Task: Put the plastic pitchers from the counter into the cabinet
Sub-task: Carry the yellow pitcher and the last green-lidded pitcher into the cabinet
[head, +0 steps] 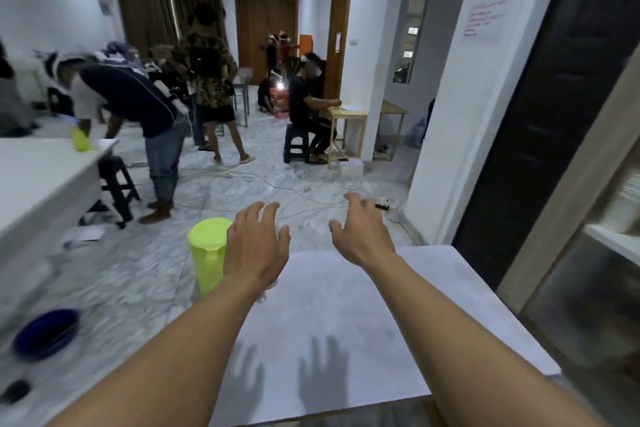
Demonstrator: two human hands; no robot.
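At the tabletop's far left corner stands a green pitcher, upright and not yet picked up. Left hand hovers just beside it on the right, partly covering it, fingers spread and grasping nothing; whether it touches the pitcher I cannot tell. Right hand hangs above the far edge, also spread and empty. Off the right edge, a cabinet with a white shelf shows, blurred. Nothing looks stored so far: judging by this, the pitcher awaits lifting and carrying right.
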